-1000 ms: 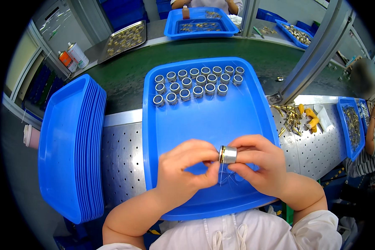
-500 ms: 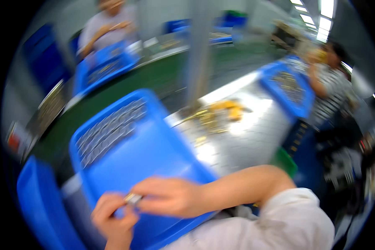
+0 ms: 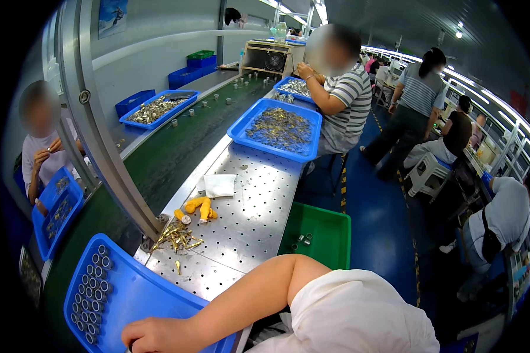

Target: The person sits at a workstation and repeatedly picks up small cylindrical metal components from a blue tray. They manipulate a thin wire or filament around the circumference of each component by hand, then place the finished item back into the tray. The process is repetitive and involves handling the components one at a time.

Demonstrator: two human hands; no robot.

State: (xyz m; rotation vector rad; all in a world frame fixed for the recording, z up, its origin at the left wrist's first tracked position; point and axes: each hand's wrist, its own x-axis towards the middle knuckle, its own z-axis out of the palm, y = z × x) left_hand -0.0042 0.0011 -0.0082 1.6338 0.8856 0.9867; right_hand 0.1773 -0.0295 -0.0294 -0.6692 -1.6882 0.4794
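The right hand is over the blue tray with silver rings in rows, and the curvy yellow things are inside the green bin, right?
Not quite: the head view shows the curvy yellow things lying on the metal table with holes, not inside the green bin. The right hand is indeed over the blue tray with silver rings in rows.

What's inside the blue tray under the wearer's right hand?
Metal rings stand in rows at picture left in the blue tray. The right hand hides part of it; anything beneath can't be seen.
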